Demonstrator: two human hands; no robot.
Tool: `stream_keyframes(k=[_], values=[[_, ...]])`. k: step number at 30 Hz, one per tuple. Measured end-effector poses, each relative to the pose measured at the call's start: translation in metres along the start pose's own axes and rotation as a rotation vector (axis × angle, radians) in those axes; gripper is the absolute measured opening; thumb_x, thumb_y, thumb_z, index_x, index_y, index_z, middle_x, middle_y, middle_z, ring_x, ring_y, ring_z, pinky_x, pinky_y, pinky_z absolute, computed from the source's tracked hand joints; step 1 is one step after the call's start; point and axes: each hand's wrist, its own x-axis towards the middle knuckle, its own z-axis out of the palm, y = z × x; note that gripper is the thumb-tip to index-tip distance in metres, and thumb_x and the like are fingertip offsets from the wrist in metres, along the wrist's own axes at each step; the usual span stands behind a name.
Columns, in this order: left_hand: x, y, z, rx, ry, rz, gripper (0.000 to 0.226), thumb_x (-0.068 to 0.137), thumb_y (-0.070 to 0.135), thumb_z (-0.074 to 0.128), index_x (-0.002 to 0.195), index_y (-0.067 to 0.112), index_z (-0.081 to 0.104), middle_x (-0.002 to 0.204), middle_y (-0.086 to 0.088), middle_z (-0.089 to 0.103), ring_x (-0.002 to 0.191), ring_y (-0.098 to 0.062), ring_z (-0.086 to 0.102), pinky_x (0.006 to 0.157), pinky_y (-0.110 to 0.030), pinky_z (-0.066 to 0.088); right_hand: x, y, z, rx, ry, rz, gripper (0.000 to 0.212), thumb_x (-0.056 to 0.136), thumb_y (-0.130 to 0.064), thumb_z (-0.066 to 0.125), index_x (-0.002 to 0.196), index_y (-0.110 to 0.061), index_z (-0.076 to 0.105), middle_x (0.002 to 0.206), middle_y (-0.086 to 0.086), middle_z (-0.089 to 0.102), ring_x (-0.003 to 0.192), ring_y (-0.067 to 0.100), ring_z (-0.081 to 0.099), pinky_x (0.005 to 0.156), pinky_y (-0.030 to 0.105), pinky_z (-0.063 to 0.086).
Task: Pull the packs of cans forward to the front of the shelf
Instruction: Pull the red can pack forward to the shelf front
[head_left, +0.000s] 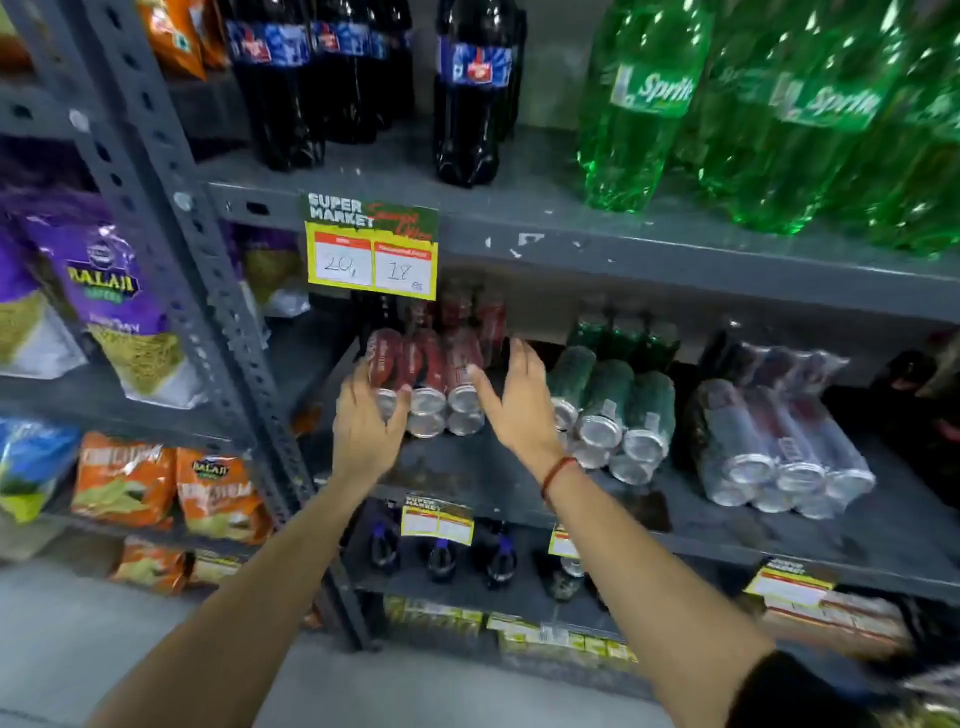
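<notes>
On the grey middle shelf (467, 478) lie three shrink-wrapped packs of cans, ends facing me. The red pack (431, 374) lies at the left and set back from the shelf's front edge. The green pack (613, 410) is in the middle and a dark pack (779, 441) at the right. My left hand (366, 426) rests on the red pack's left front corner, fingers spread over the can ends. Just right of the red pack, my right hand (511, 400) is held flat and open, thumb near its can ends. More red cans stand behind it.
A yellow price tag (371, 249) hangs from the upper shelf above the red pack. Dark cola bottles (467, 88) and green Sprite bottles (644, 98) stand above. Snack bags (109, 306) fill the rack to the left. Small bottles (441, 556) stand on the shelf below.
</notes>
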Motion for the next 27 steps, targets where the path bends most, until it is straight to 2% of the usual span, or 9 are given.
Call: stream_keyframes(k=[5,9,11,15,18,20,22,25,27], values=[[0.054,-0.023,0.017,-0.153,-0.057,-0.349,0.074,0.089,0.042,0.054,0.143,0.001,0.025,0.145,-0.023,0.039,0.134,-0.038,0.037,0.111,-0.042,0.030,0.051,0.001,0.032,0.245,-0.276,0.424,0.075,0.088,-0.054,0.051,0.139,-0.001,0.036,0.139,0.022,0.048,0.128,0.038,0.045,0.105,0.038,0.036],[0.077,-0.037,0.026,-0.176,-0.114,-0.521,0.068,0.083,0.044,0.062,0.132,0.000,0.043,0.132,-0.020,0.054,0.120,-0.037,0.052,0.102,-0.039,0.040,0.057,0.012,0.051,0.357,-0.366,0.570,0.068,0.087,-0.052,0.054,0.133,-0.003,0.043,0.135,0.016,0.053,0.122,0.033,0.052,0.098,0.035,0.040],[0.079,-0.047,0.028,-0.230,-0.104,-0.508,0.061,0.079,0.044,0.065,0.123,0.003,0.053,0.121,-0.019,0.062,0.111,-0.036,0.059,0.098,-0.042,0.046,0.056,0.020,0.060,0.410,-0.322,0.572,0.059,0.084,-0.050,0.060,0.124,-0.007,0.051,0.127,0.014,0.060,0.112,0.030,0.059,0.095,0.034,0.045],[0.068,-0.053,0.028,-0.267,-0.099,-0.429,0.057,0.079,0.045,0.062,0.121,0.006,0.054,0.116,-0.015,0.065,0.107,-0.030,0.062,0.096,-0.043,0.048,0.047,0.028,0.067,0.499,-0.263,0.534,0.049,0.081,-0.047,0.064,0.116,-0.013,0.054,0.117,0.011,0.066,0.103,0.026,0.064,0.098,0.042,0.049],[0.040,-0.043,0.016,-0.379,-0.111,-0.329,0.050,0.085,0.036,0.063,0.124,0.009,0.049,0.116,-0.008,0.066,0.104,-0.014,0.064,0.093,-0.031,0.050,0.024,0.031,0.065,0.602,-0.239,0.415,0.035,0.088,-0.033,0.062,0.117,-0.019,0.050,0.111,0.003,0.065,0.102,0.018,0.064,0.095,0.030,0.049],[0.015,-0.039,0.009,-0.397,-0.109,-0.236,0.043,0.088,0.026,0.061,0.126,0.015,0.045,0.114,0.007,0.062,0.100,0.008,0.060,0.087,-0.009,0.045,0.001,0.036,0.064,0.657,-0.220,0.342,0.044,0.089,-0.027,0.062,0.128,-0.017,0.043,0.112,-0.006,0.062,0.102,0.005,0.061,0.092,0.018,0.047],[-0.011,-0.041,0.005,-0.381,-0.112,-0.164,0.048,0.088,0.020,0.061,0.131,0.020,0.039,0.115,0.020,0.055,0.102,0.019,0.054,0.085,-0.001,0.041,-0.024,0.046,0.065,0.668,-0.214,0.316,0.062,0.086,-0.024,0.065,0.139,-0.018,0.034,0.117,-0.015,0.057,0.107,-0.003,0.057,0.094,0.015,0.046],[-0.037,-0.055,0.006,-0.339,-0.116,-0.138,0.061,0.085,0.021,0.065,0.137,0.016,0.035,0.121,0.015,0.056,0.108,0.014,0.054,0.092,-0.006,0.042,-0.056,0.060,0.074,0.597,-0.166,0.299,0.075,0.080,-0.023,0.073,0.141,-0.021,0.029,0.128,-0.004,0.056,0.118,0.006,0.055,0.103,0.029,0.045],[-0.042,-0.065,0.009,-0.282,-0.092,-0.151,0.065,0.082,0.022,0.068,0.138,0.014,0.035,0.129,0.005,0.055,0.116,0.000,0.053,0.099,-0.020,0.043,-0.064,0.063,0.081,0.529,-0.128,0.278,0.078,0.076,-0.020,0.077,0.139,-0.020,0.030,0.133,0.003,0.054,0.122,0.012,0.052,0.105,0.035,0.044]])
